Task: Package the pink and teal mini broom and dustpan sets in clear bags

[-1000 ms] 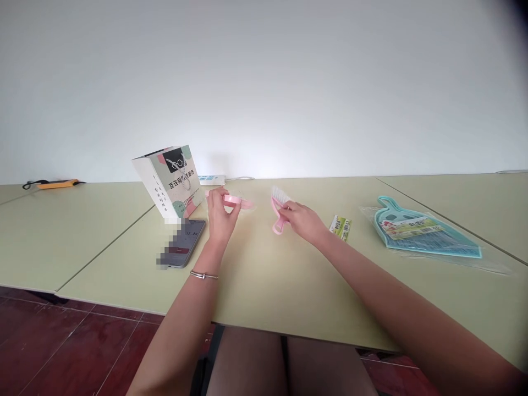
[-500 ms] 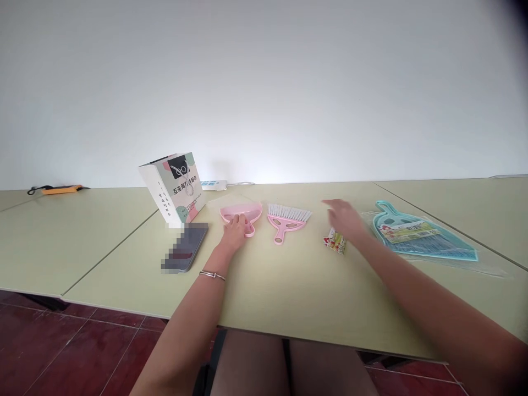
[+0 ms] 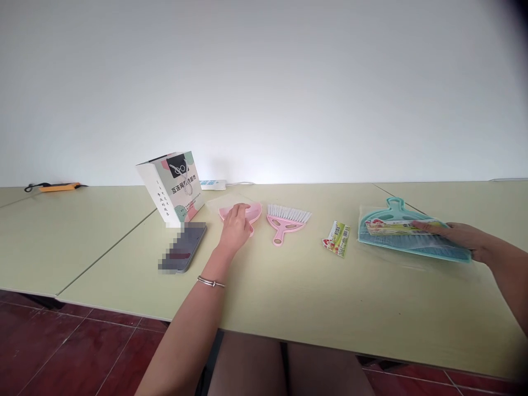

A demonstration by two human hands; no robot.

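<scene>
My left hand (image 3: 236, 223) lies with bent fingers on the handle end of a small pink dustpan (image 3: 251, 209), which rests flat on the pale green table (image 3: 297, 286). Just right of it lies a matching pink hand brush (image 3: 287, 220), bristles pointing away from me. Far to the right, my right hand (image 3: 460, 235) grips the right side of a teal dustpan-and-brush set (image 3: 396, 236) in clear plastic wrap, with fingers stretched over its top. A small printed label card (image 3: 337, 238) lies between the pink brush and the teal set.
A printed cardboard box (image 3: 173, 184) leans at the back left with a phone (image 3: 183, 247) lying in front of it. A white power strip (image 3: 213, 185) sits by the wall. An orange object (image 3: 58, 187) lies far left. My knees show under the table's front edge.
Both pink pieces were set down on the table. My right hand left the brush, crossed over the label card and took hold of the teal set, which shifted slightly left.
</scene>
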